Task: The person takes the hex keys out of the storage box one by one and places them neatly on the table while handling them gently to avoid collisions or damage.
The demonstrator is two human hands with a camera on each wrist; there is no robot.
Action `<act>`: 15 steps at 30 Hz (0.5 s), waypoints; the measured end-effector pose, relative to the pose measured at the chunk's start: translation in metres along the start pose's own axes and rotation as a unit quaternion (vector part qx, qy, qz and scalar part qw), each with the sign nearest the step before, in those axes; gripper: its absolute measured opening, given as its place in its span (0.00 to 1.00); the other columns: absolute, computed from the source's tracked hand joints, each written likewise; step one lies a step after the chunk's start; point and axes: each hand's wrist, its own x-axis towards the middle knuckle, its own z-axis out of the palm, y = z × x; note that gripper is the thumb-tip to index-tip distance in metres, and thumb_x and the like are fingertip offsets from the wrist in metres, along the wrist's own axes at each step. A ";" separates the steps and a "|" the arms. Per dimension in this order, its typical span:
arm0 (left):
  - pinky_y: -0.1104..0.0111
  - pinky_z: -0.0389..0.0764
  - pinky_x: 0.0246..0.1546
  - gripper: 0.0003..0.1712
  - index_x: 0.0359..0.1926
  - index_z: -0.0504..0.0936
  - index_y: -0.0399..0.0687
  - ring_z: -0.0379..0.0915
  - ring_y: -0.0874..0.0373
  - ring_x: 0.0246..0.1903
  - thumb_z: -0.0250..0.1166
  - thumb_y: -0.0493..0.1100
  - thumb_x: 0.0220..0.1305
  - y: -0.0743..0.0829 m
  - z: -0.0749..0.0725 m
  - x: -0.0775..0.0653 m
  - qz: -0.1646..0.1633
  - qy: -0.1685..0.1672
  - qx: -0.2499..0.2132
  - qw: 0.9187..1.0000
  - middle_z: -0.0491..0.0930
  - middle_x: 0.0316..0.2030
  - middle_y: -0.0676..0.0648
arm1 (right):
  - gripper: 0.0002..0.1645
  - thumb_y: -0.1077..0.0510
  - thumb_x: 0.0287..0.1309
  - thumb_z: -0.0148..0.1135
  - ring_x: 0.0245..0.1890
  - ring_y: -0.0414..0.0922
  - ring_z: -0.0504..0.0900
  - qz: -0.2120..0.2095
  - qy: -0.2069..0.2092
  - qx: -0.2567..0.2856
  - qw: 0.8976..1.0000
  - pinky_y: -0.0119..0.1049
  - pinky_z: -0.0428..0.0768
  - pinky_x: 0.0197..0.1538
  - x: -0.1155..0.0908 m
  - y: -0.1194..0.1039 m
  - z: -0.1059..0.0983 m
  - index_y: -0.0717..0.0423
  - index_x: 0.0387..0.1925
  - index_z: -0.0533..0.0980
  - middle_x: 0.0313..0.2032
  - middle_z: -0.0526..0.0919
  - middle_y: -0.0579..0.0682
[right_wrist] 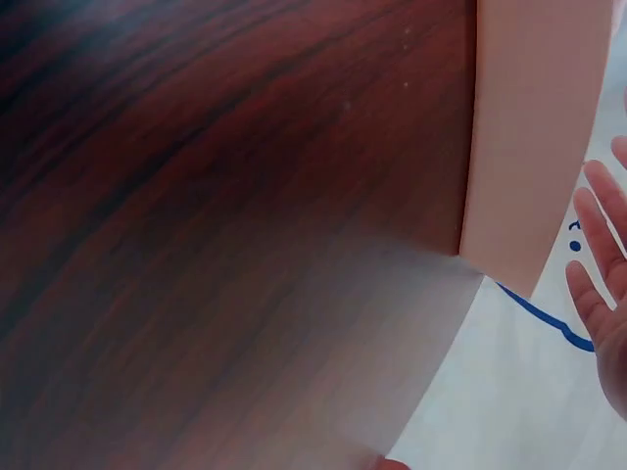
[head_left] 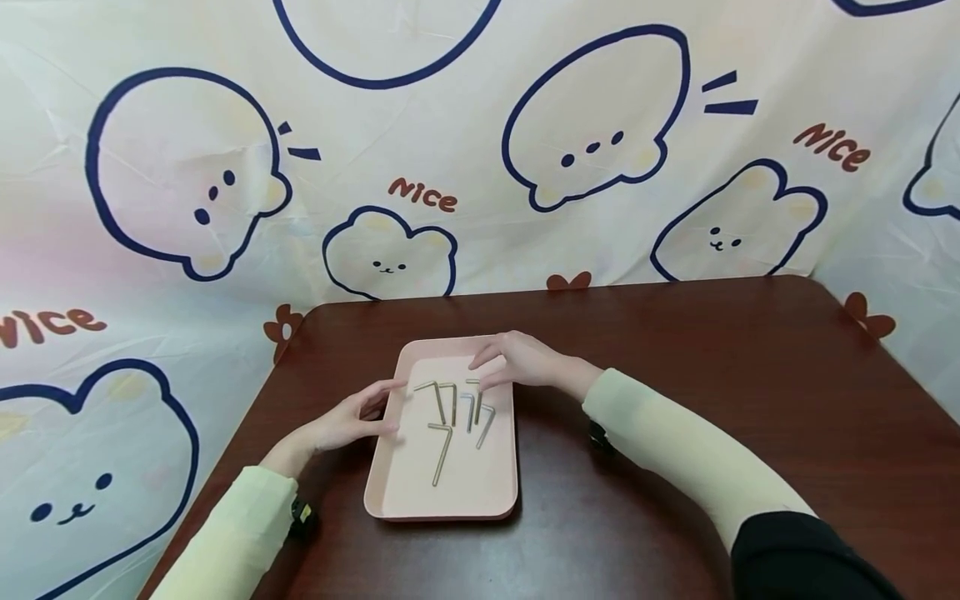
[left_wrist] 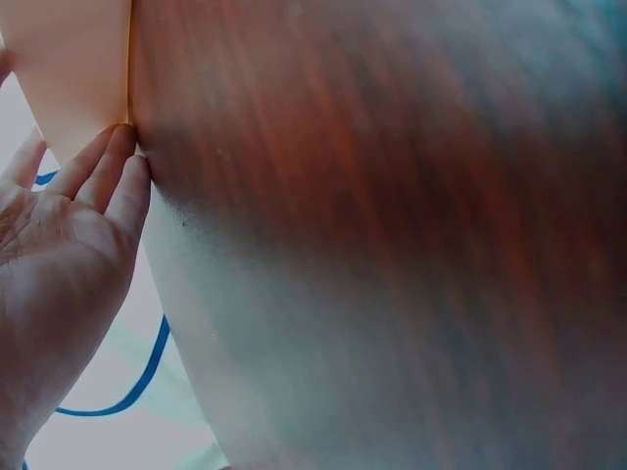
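A shallow pink tray (head_left: 405, 496) lies on the table with several L-shaped hex keys inside. Most are brass-coloured, such as the hex key (head_left: 442, 457) nearest the front; two silvery ones, one of them a short hex key (head_left: 471, 414), lie right of the middle. My left hand (head_left: 347, 422) is at the tray's left side, and in the left wrist view its extended fingertips (left_wrist: 120, 137) touch the tray wall. Over the tray's far right corner hovers my right hand (head_left: 528, 360), its fingers loosely bent and apart above the hex keys, holding nothing.
The dark brown wooden table (head_left: 675, 400) extends widely to the right of the tray. A white cloth backdrop (head_left: 480, 150) with bear drawings hangs behind the table and along its sides. Dark wrist devices sit under both sleeves.
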 end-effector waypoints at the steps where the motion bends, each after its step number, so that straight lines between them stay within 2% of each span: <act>1: 0.44 0.53 0.65 0.41 0.71 0.58 0.36 0.50 0.38 0.69 0.67 0.35 0.62 0.000 0.000 0.000 0.001 0.001 0.004 1.000 0.59 0.69 0.32 | 0.21 0.50 0.50 0.75 0.51 0.43 0.78 0.006 0.003 0.001 1.000 0.38 0.74 0.57 0.002 0.000 0.001 0.50 0.48 0.85 0.47 0.83 0.46; 8: 0.43 0.52 0.64 0.40 0.71 0.57 0.35 0.49 0.36 0.69 0.66 0.36 0.63 0.002 0.000 -0.002 0.007 0.000 0.001 1.000 0.59 0.68 0.30 | 0.20 0.50 0.52 0.74 0.45 0.40 0.79 0.032 0.000 0.015 0.999 0.33 0.75 0.49 0.014 -0.002 0.006 0.50 0.47 0.85 0.45 0.84 0.45; 15: 0.49 0.57 0.65 0.41 0.71 0.57 0.35 0.51 0.37 0.69 0.67 0.37 0.63 0.002 0.001 -0.001 0.005 -0.001 0.011 1.000 0.60 0.68 0.31 | 0.17 0.52 0.53 0.73 0.41 0.40 0.78 0.044 -0.019 0.008 0.999 0.31 0.75 0.42 0.019 -0.005 0.014 0.49 0.46 0.85 0.42 0.83 0.42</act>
